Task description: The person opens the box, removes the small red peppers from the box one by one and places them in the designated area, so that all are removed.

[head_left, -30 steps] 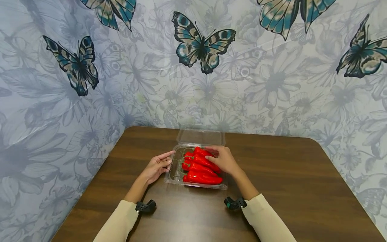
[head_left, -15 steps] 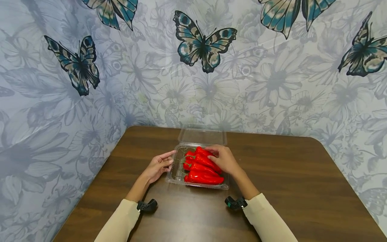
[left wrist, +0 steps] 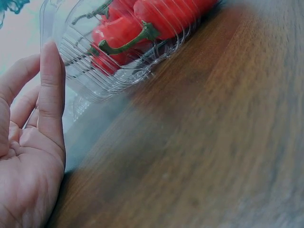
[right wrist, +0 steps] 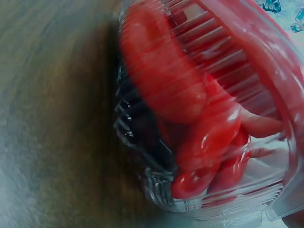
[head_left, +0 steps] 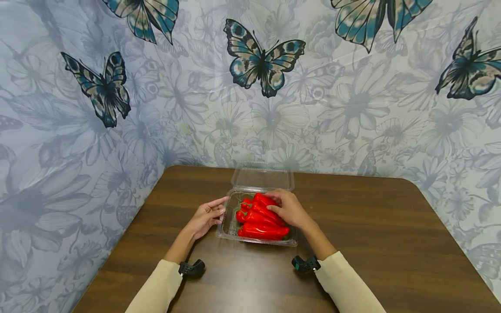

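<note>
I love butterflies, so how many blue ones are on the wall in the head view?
5: a left butterfly, a middle butterfly, a right butterfly, a top-left butterfly and a top-right butterfly. The last three are cut off; more may lie outside the picture.

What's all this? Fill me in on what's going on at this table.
A person's left hand is at the left side of a clear plastic container on the wooden table. The right hand reaches in from the right, curled over the red peppers that lie inside. The lid is open at the far side.
</note>
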Demonstrator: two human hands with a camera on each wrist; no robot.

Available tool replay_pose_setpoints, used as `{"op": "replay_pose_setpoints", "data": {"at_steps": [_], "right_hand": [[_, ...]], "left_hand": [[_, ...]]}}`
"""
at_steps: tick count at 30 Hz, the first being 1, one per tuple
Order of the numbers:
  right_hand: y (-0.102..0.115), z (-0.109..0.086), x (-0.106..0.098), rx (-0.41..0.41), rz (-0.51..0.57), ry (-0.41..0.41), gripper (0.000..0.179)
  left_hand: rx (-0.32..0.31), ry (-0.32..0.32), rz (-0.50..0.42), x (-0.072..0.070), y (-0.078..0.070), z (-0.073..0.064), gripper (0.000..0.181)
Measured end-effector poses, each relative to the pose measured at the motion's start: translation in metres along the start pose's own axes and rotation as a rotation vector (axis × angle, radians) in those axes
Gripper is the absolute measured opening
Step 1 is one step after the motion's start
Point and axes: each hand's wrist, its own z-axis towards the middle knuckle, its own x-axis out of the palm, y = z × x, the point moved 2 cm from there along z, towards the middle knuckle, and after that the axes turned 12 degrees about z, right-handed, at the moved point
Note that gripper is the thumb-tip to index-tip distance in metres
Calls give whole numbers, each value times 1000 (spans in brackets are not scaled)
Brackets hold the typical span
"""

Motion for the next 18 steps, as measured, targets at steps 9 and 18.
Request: {"op": "replay_pose_setpoints", "data": {"at_steps": [9,18], "right_hand": [[-1,-1,1,-41,48,-16,36],[-1,0,-3,-104,88,-90,32]], "left_hand": [[23,30,-4,0,2,-1,51],[18,30,0,0,1,-1,52]]}}
